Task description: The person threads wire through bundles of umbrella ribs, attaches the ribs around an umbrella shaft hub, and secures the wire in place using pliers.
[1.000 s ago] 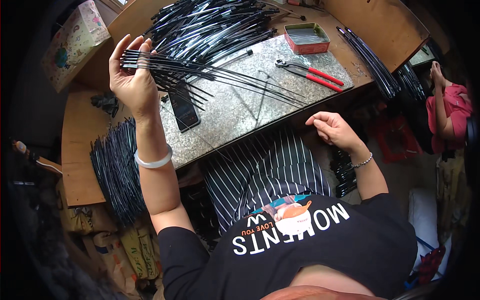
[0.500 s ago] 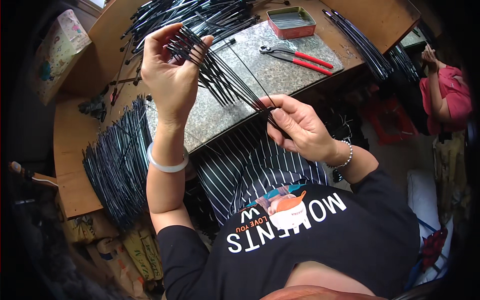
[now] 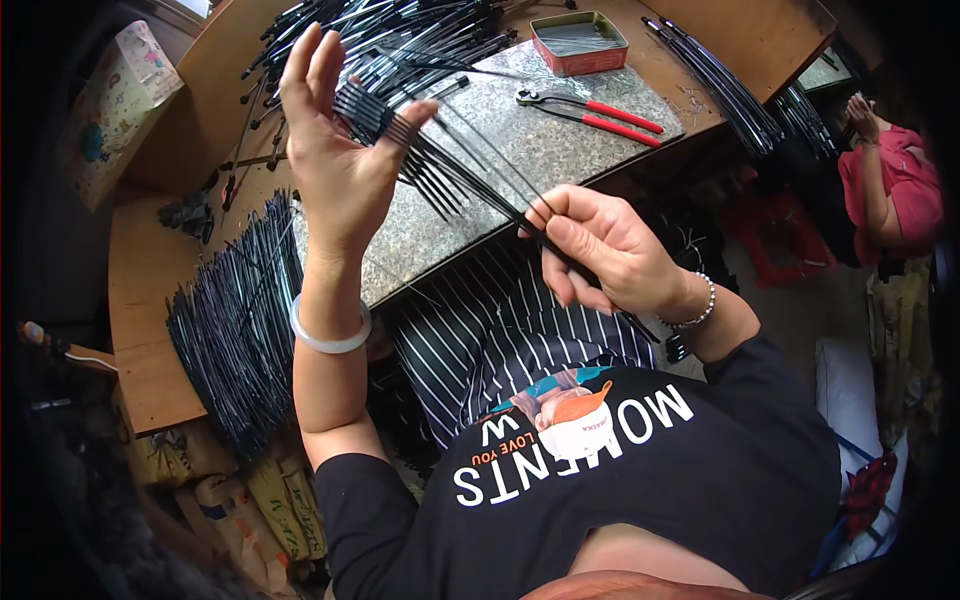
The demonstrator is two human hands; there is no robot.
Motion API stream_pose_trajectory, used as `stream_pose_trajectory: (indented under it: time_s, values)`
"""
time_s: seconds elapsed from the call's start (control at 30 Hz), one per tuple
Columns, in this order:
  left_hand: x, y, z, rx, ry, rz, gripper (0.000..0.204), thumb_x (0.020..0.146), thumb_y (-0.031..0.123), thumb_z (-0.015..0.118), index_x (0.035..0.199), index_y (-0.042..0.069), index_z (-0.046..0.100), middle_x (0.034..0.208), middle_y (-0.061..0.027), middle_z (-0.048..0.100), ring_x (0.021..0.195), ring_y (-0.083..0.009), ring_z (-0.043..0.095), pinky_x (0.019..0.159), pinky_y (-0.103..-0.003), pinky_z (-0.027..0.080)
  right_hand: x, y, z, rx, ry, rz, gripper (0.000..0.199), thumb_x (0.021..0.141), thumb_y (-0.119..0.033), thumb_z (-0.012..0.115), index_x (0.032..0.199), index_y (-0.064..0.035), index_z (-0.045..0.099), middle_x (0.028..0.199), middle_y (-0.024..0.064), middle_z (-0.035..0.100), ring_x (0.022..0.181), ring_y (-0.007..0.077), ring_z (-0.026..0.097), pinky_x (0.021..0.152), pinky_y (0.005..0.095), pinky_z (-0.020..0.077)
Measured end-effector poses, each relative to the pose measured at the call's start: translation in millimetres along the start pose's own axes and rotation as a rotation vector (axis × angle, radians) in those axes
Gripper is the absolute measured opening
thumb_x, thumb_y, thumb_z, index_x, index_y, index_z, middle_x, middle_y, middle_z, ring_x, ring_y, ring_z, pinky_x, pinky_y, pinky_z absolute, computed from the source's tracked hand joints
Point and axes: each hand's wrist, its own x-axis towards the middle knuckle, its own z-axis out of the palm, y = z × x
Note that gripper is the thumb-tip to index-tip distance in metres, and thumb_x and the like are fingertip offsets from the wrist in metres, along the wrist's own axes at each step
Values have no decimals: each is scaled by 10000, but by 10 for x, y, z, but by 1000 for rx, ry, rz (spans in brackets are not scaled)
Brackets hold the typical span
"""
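Observation:
A fanned bundle of thin black strips (image 3: 450, 178) stretches between my hands above the table mat. On its far end, my left hand (image 3: 345, 170) grips the strips against the thumb, while two fingers point up off them. My right hand (image 3: 600, 245) pinches the near end between thumb and forefinger. A couple of single strips (image 3: 490, 150) run apart from the fan toward my right fingertips. Dark ends stick out below that hand, over my lap. What the curled fingers of the left hand do behind the bundle is hidden.
Red-handled pliers (image 3: 590, 115) and an open red tin (image 3: 580, 62) of thin pins lie on the speckled mat (image 3: 520, 95). A large pile of black strips (image 3: 400, 40) covers the back; another bunch (image 3: 240, 320) hangs at left. A person in pink (image 3: 890, 195) sits at far right.
My left hand's upper fingers have straightened and lifted from the strips. The right hand has shifted slightly, with more strip length showing below it.

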Motion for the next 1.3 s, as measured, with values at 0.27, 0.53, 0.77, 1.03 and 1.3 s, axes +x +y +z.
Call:
stream_pose_trajectory:
  time_s: [0.27, 0.53, 0.77, 1.03, 1.3]
  values:
    - [5, 82, 52, -116, -139, -67, 784, 662, 140, 792, 1295, 45, 338, 1158, -148, 539, 1051, -233, 546, 891, -336, 445, -59, -138, 97, -25, -105, 38, 316, 968, -144, 366, 1211, 48, 428, 617, 46, 547, 358, 1, 368, 344, 130, 296]
    - [-493, -123, 1, -60, 296, -95, 645, 813, 215, 654, 1293, -1, 282, 1130, -120, 482, 1131, -229, 430, 997, -361, 313, 33, -386, -60, -40, -82, -34, 331, 966, -150, 374, 1218, 54, 442, 569, -26, 456, 364, -14, 319, 345, 120, 274]
    - [-292, -415, 216, -1075, 43, -842, 367, 959, 249, 401, 1131, -73, 443, 929, -138, 556, 894, -245, 562, 856, -353, 460, 23, -362, -48, -184, -104, -87, 291, 949, -105, 405, 1179, 61, 470, 595, -22, 493, 397, 0, 350, 380, 141, 315]
    - [-302, -541, 313, -628, -421, -409, 252, 958, 194, 414, 1039, -6, 543, 958, -99, 602, 923, -214, 584, 833, -323, 469, 89, 1210, -894, -1088, 27, -525, 93, 844, -33, 494, 883, 23, 556, 738, 128, 606, 619, 307, 587, 631, 373, 478]
    - [-650, -602, 439, 185, -469, -16, 132, 819, 115, 622, 938, 60, 642, 807, -66, 560, 665, -187, 551, 650, -277, 463, 173, 955, -1063, -1422, -127, 36, 207, 827, -166, 568, 964, -13, 591, 747, 120, 625, 733, 347, 605, 683, 414, 478]
